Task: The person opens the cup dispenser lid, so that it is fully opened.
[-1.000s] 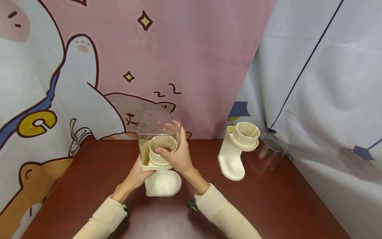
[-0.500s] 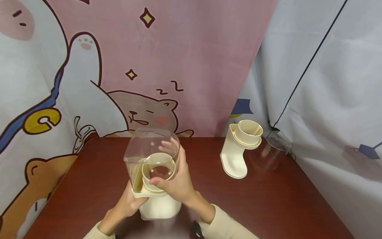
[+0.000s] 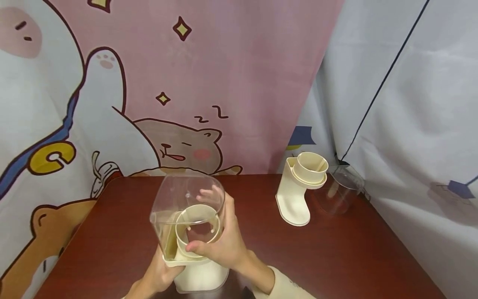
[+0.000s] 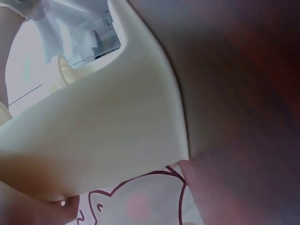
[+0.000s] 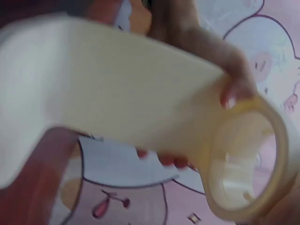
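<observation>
A cream plastic stand (image 3: 201,276) with a round collar (image 3: 196,209) on top is held close to the person's front. Over its collar sits a clear plastic container (image 3: 186,191), tilted slightly in the head view. My left hand (image 3: 160,270) grips the stand's neck just under its upper ledge. My right hand (image 3: 228,245) holds the container from the right, thumb across the near side and fingers behind the clear wall. In the right wrist view, left-hand fingers (image 5: 211,51) wrap the stand's body (image 5: 131,89). The left wrist view shows its broad side (image 4: 108,117) close up.
A second cream stand (image 3: 293,203) with a similar collar stands at the back right of the dark red table (image 3: 336,257). Beside it lies another clear container (image 3: 337,191), near the white curtain (image 3: 410,145). A cartoon-printed curtain (image 3: 261,83) hangs behind the table.
Both hands have brought the stand and clear container nearer to the person and slightly left. The container's top tips more toward the left. The second stand and container stay where they were.
</observation>
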Motion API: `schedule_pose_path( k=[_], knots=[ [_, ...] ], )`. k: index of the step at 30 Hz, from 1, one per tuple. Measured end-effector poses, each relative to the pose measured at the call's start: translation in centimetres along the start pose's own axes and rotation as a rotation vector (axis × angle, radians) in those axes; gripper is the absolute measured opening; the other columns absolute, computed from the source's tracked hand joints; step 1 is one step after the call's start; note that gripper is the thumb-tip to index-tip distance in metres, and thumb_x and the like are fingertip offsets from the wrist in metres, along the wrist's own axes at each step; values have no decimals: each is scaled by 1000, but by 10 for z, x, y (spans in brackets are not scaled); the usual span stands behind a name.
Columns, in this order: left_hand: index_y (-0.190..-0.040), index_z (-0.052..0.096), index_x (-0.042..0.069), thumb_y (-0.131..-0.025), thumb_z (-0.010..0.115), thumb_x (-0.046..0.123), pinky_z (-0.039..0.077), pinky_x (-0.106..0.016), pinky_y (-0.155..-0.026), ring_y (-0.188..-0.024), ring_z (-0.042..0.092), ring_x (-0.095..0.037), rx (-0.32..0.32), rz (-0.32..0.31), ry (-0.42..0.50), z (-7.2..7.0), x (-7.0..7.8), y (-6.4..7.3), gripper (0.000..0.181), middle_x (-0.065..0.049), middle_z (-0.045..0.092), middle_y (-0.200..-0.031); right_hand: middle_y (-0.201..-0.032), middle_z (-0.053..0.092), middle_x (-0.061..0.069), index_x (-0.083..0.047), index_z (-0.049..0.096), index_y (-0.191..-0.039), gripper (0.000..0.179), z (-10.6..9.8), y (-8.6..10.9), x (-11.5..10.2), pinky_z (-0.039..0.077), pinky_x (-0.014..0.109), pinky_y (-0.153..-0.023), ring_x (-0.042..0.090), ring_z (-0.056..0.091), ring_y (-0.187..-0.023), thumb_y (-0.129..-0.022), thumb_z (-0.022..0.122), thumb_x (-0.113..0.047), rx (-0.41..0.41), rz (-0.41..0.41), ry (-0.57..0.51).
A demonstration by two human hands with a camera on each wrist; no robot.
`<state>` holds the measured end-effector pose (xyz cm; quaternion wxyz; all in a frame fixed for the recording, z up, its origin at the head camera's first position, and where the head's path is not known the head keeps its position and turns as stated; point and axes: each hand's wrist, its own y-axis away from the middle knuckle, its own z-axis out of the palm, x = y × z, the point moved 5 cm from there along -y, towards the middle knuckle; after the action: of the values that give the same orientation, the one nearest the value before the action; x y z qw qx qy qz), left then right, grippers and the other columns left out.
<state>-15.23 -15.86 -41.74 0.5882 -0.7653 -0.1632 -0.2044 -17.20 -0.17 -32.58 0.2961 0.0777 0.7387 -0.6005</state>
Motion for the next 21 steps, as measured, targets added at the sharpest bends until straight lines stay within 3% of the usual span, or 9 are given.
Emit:
schedule_pose_path(
  k=[5, 10, 21],
  knots=[
    [-138, 22, -25, -51, 56, -15, 31, -18, -113, -130, 45, -8, -8, 27, 19, 5, -1, 0, 93, -3, 46, -143, -140, 44, 24, 5, 17, -150, 109, -7, -2, -4, 39, 34, -113, 25, 49, -132, -78, 77, -51, -35, 14, 6],
    [-141, 17, -26, -51, 56, -14, 30, -19, -114, -130, 46, -10, -7, 22, 20, 5, 0, -4, 98, -7, 46, -143, -150, 38, 26, 9, 18, -149, 109, -6, -5, -6, 35, 39, -117, 31, 42, -140, -80, 74, -54, -26, -31, 5],
    [-138, 22, -26, -52, 57, -10, 30, -21, -115, -132, 45, -13, 46, 39, -26, 1, -2, -3, 95, -11, 43, -147, -143, 43, 31, 12, 13, -147, 107, 0, -8, -1, 44, 42, -109, 33, 54, -131, -83, 74, -49, -37, -73, -75]
  ],
)
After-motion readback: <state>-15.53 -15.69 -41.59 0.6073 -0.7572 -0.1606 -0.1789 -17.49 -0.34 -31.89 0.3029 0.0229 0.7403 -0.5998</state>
